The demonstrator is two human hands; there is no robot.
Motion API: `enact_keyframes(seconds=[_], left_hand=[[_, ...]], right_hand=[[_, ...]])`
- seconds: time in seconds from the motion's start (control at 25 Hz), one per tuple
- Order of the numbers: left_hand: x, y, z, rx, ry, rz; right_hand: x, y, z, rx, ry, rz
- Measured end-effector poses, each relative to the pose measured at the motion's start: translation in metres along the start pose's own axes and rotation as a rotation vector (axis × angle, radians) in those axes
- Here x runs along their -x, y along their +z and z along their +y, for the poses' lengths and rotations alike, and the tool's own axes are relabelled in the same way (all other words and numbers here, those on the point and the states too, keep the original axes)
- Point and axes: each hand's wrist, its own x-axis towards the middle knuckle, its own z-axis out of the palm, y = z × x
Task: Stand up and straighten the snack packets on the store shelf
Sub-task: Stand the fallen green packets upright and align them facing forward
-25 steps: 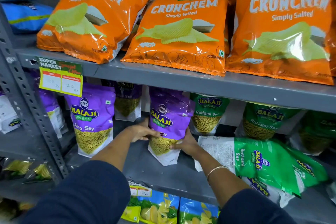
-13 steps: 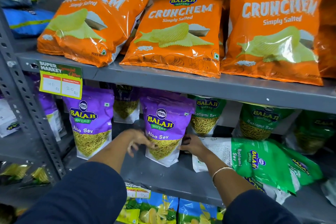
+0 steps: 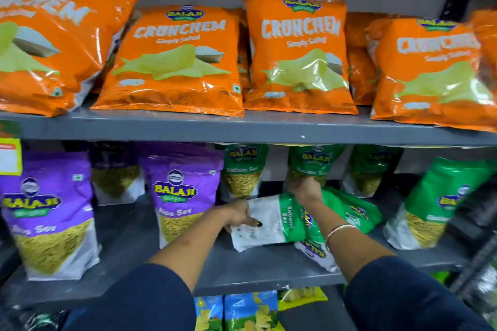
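A green and white Ratlami Sev packet (image 3: 271, 219) lies flat on the grey middle shelf (image 3: 129, 244), on top of other fallen green packets (image 3: 347, 212). My left hand (image 3: 239, 216) grips its white left end. My right hand (image 3: 306, 191) is at its far edge, in front of a standing green packet (image 3: 314, 164); its fingers are hidden and blurred. To the left, a purple Aloo Sev packet (image 3: 180, 196) stands upright and nobody holds it. Another green packet (image 3: 435, 201) leans at the right.
Orange Crunchem bags (image 3: 298, 54) lean along the upper shelf, whose front edge (image 3: 242, 129) runs just above my hands. A second purple packet (image 3: 45, 212) stands at the left, below a price label (image 3: 9, 156). Blue and yellow packets (image 3: 250, 312) sit on the shelf below.
Both hands left the purple Aloo Sev packet, which now stands upright, and moved right onto the fallen green packet. The view shifted to the right.
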Motion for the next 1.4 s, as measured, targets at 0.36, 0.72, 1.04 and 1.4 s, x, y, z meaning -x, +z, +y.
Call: enact_keyframes(seconds=[0.36, 0.72, 1.04, 1.4], left_hand=[[-0.017, 0.069, 0.018, -0.438, 0.052, 0.189], [-0.05, 0.009, 0.019, 0.083, 0.052, 0.474], [-0.099, 0.008, 0.019, -0.04, 0.032, 0.057], [-0.077, -0.006, 0.005, 0.279, 0.012, 0.015]], right_hand=[[-0.016, -0.033, 0.075, -0.176, 0.415, 0.015], [0.054, 0.02, 0.015, -0.132, 0.13, -0.235], [0.063, 0.076, 0.033, -1.123, 0.604, -0.484], [0.052, 0.09, 0.038, -1.24, 0.39, 0.095]])
